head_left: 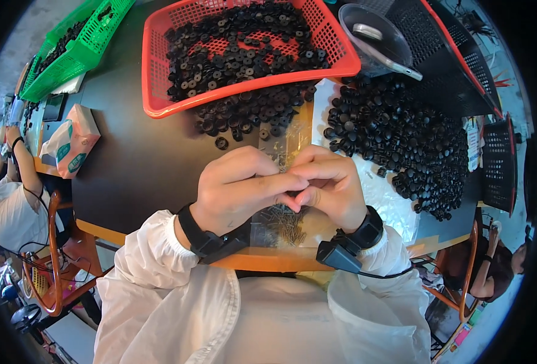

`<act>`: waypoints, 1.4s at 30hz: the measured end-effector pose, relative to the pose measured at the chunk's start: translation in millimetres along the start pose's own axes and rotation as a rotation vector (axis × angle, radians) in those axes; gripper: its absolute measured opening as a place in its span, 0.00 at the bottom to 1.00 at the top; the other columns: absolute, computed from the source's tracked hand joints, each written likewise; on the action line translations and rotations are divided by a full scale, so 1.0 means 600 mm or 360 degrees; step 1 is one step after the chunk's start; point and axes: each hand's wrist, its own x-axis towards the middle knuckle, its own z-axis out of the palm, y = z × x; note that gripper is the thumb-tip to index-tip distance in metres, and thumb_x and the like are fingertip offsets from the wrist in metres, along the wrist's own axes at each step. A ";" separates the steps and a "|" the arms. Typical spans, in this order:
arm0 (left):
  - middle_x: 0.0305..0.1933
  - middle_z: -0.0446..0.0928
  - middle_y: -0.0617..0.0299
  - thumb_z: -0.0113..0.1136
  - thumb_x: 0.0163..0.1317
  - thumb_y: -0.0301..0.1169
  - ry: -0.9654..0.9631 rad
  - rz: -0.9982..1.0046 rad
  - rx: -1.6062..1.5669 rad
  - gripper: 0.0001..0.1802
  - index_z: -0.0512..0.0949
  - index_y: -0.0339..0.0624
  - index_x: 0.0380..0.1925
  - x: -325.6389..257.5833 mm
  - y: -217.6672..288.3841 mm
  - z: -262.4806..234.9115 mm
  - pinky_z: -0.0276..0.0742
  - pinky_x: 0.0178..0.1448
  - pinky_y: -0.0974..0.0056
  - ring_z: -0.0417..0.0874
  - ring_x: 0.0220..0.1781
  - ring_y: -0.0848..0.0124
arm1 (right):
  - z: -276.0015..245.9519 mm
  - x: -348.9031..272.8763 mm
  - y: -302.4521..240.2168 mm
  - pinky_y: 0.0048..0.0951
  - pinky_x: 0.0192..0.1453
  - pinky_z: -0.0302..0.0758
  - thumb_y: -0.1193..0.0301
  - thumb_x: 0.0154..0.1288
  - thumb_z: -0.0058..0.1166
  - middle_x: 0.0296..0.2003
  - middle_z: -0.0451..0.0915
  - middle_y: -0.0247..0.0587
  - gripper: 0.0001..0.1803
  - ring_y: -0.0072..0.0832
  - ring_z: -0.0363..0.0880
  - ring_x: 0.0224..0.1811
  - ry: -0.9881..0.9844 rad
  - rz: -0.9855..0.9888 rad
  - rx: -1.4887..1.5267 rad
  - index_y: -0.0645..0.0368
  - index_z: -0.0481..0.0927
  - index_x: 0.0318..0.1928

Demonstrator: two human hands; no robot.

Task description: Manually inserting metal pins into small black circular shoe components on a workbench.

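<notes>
My left hand point(244, 182) and my right hand point(332, 185) meet fingertip to fingertip above the table's near edge. Both are closed in a pinch, and whatever lies between the fingers is mostly hidden, with only a dark sliver showing. Below them lies a heap of thin metal pins point(283, 225). Beyond my fingers, loose black round parts with holes point(244, 118) spill out in front of a red plastic basket point(153, 67) filled with more of them. Right of my right hand, a large pile of black round caps point(402, 142) rests on a white sheet point(381, 203).
A clear plastic tub point(356, 24) with a metallic object stands at the back right, beside black crates point(456, 60). To the left are a pink tissue pack point(77, 142) and a green basket point(77, 54). Other people sit at the far left point(20, 209) and far right point(493, 273).
</notes>
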 end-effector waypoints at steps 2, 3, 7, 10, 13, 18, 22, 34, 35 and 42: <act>0.30 0.76 0.67 0.78 0.36 0.26 -0.0057 0.0025 -0.0087 0.22 0.87 0.42 0.37 -0.001 -0.002 -0.002 0.73 0.33 0.68 0.78 0.29 0.71 | -0.005 0.002 0.001 0.26 0.48 0.80 0.82 0.53 0.69 0.43 0.76 0.39 0.19 0.26 0.81 0.42 -0.0121 -0.0019 -0.0001 0.68 0.83 0.47; 0.30 0.76 0.67 0.78 0.36 0.26 -0.0045 0.0031 -0.0082 0.22 0.87 0.42 0.37 -0.003 -0.003 -0.001 0.73 0.33 0.68 0.78 0.29 0.71 | -0.003 -0.001 0.002 0.26 0.48 0.80 0.82 0.54 0.69 0.43 0.76 0.39 0.18 0.26 0.81 0.42 -0.0143 -0.0045 -0.0056 0.68 0.83 0.47; 0.30 0.75 0.67 0.78 0.36 0.25 -0.0033 0.0110 -0.0073 0.21 0.87 0.42 0.37 -0.008 -0.009 0.002 0.73 0.33 0.68 0.78 0.29 0.71 | -0.010 -0.002 0.006 0.25 0.44 0.79 0.78 0.55 0.69 0.39 0.77 0.38 0.16 0.25 0.80 0.39 -0.0154 -0.0233 -0.0413 0.67 0.85 0.45; 0.29 0.75 0.68 0.77 0.37 0.24 -0.0008 0.0147 -0.0079 0.21 0.87 0.42 0.37 -0.008 -0.011 0.002 0.73 0.32 0.68 0.78 0.29 0.71 | -0.001 -0.006 0.012 0.24 0.42 0.77 0.75 0.56 0.70 0.37 0.78 0.38 0.14 0.24 0.79 0.37 -0.0080 -0.0252 -0.0352 0.66 0.86 0.44; 0.29 0.75 0.68 0.77 0.37 0.23 -0.0004 0.0166 -0.0099 0.21 0.87 0.42 0.37 -0.007 -0.012 0.006 0.73 0.31 0.68 0.78 0.28 0.72 | 0.000 -0.009 0.016 0.23 0.40 0.77 0.74 0.57 0.70 0.36 0.78 0.39 0.14 0.25 0.79 0.35 0.0015 -0.0125 -0.0147 0.67 0.86 0.43; 0.29 0.75 0.67 0.77 0.37 0.25 -0.0086 0.0270 -0.0140 0.22 0.87 0.42 0.39 0.004 -0.008 -0.006 0.73 0.31 0.68 0.77 0.28 0.72 | -0.005 -0.007 -0.012 0.26 0.39 0.75 0.76 0.56 0.69 0.36 0.78 0.38 0.13 0.25 0.78 0.35 -0.0034 -0.0137 -0.0335 0.64 0.87 0.43; 0.31 0.76 0.63 0.77 0.38 0.41 -0.0106 0.0041 0.0006 0.34 0.84 0.41 0.49 0.002 -0.001 -0.029 0.75 0.36 0.63 0.78 0.32 0.65 | -0.017 0.003 -0.045 0.33 0.45 0.73 0.78 0.49 0.69 0.36 0.79 0.36 0.18 0.32 0.76 0.40 -0.0055 -0.0407 -0.0901 0.56 0.87 0.45; 0.27 0.77 0.62 0.70 0.55 0.23 0.0378 -0.0499 0.0662 0.04 0.84 0.39 0.30 -0.036 -0.044 -0.109 0.70 0.32 0.64 0.76 0.28 0.66 | -0.251 -0.071 -0.097 0.38 0.53 0.73 0.76 0.57 0.64 0.39 0.83 0.37 0.23 0.39 0.77 0.45 0.1348 -0.0245 -0.2501 0.53 0.80 0.55; 0.26 0.77 0.61 0.70 0.54 0.24 0.0387 -0.0413 0.0796 0.04 0.84 0.40 0.29 -0.034 -0.047 -0.113 0.71 0.32 0.63 0.76 0.27 0.66 | -0.261 -0.069 -0.095 0.38 0.53 0.73 0.76 0.57 0.64 0.39 0.84 0.37 0.23 0.39 0.78 0.46 0.1327 -0.0197 -0.2508 0.53 0.80 0.55; 0.22 0.73 0.62 0.74 0.52 0.29 0.0305 -0.0700 0.0863 0.12 0.85 0.39 0.36 -0.047 -0.055 -0.121 0.71 0.30 0.67 0.74 0.23 0.70 | -0.199 -0.049 -0.134 0.40 0.56 0.70 0.76 0.58 0.62 0.43 0.83 0.39 0.20 0.40 0.77 0.47 0.1310 -0.0350 -0.2710 0.55 0.80 0.53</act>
